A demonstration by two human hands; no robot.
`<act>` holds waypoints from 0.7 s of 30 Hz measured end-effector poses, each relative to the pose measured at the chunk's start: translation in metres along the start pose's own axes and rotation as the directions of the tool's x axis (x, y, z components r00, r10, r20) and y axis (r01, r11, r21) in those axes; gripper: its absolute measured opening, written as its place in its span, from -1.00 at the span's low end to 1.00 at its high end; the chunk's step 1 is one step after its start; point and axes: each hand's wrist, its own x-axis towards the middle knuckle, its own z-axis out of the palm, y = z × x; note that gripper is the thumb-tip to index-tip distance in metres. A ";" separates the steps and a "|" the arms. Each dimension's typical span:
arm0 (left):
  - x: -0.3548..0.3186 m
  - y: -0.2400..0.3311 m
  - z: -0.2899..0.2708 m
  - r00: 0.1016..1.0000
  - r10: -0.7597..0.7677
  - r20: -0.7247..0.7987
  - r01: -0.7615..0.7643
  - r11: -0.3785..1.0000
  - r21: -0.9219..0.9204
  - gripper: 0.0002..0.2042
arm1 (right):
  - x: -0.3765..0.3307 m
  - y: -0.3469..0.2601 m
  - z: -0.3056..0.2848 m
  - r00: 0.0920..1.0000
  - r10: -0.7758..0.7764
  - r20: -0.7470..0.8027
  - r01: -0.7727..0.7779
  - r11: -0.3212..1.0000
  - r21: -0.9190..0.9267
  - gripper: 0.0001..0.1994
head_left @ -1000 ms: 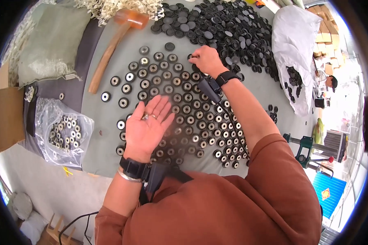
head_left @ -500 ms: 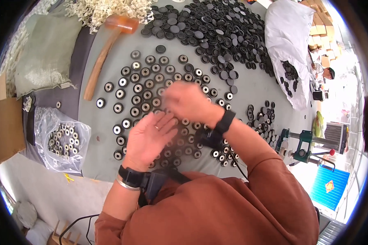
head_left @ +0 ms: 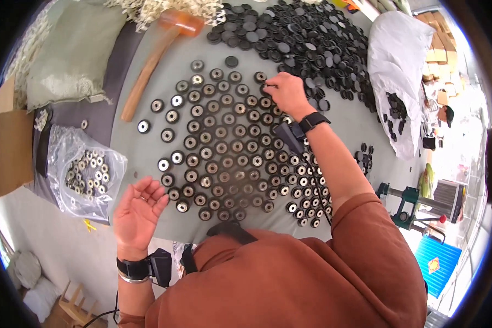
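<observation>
my right hand [head_left: 287, 93] reaches to the far edge of the laid-out rows of round black wheels with metal centres [head_left: 229, 158], its grip closed on one small black piece there, fingers curled over it; the exact piece is hidden under the fingertips. my left hand [head_left: 138, 210] hovers near the front edge of the desk [head_left: 147, 147], palm up, fingers spread, holding nothing, just beside the nearest wheels. the wheels lie flat in rough rows, apparently so that each can be reached and checked singly. beyond them, a heap of plain black discs [head_left: 300, 38] spreads across the far side, close to my right hand, likely the supply being drawn from. a mallet with an orange head and wooden handle [head_left: 158, 54] lies aslant at the left of the rows. a clear plastic bag of small metal rings [head_left: 85, 172] sits at the desk's left end; a white sack [head_left: 402, 71] with more black discs lies at the right. the desk is grey; cardboard boxes and a blue crate show in the room.
</observation>
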 end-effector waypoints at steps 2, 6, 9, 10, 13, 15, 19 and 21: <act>-0.007 0.009 -0.005 0.997 0.038 -0.062 -0.037 0.999 0.012 -0.63 | -0.002 -0.008 0.001 0.993 0.110 -0.033 -0.107 0.991 0.086 -0.88; -0.021 0.025 -0.021 0.947 0.250 -0.200 -0.226 0.965 0.134 -0.66 | -0.017 -0.012 0.027 0.973 0.001 -0.229 0.023 0.994 0.103 -0.90; -0.025 0.038 -0.029 0.850 0.463 -0.252 -0.373 0.866 0.334 -0.73 | -0.030 -0.014 0.016 0.958 -0.251 -0.139 0.230 0.961 -0.152 -0.86; -0.026 0.041 -0.030 0.813 0.518 -0.267 -0.407 0.832 0.376 -0.76 | -0.030 -0.015 0.010 0.956 -0.286 -0.067 0.265 0.939 -0.221 -0.84; -0.022 0.045 -0.036 0.719 0.615 -0.323 -0.398 0.746 0.534 -0.77 | -0.025 -0.014 0.009 0.941 -0.314 -0.122 0.288 0.938 -0.194 -0.89; -0.020 0.048 -0.047 0.636 0.711 -0.299 -0.335 0.604 0.723 -0.77 | -0.022 -0.021 0.011 0.965 -0.234 -0.123 0.218 0.967 -0.131 -0.91; -0.004 0.062 -0.043 0.518 0.854 0.046 0.080 -0.102 0.992 -0.76 | -0.010 -0.046 -0.015 0.976 -0.139 0.168 0.192 0.911 -0.364 -0.89; 0.005 0.066 -0.040 0.482 0.858 0.178 0.194 -0.302 0.933 -0.73 | -0.006 -0.070 -0.015 0.978 -0.203 0.048 0.208 0.942 -0.263 -0.88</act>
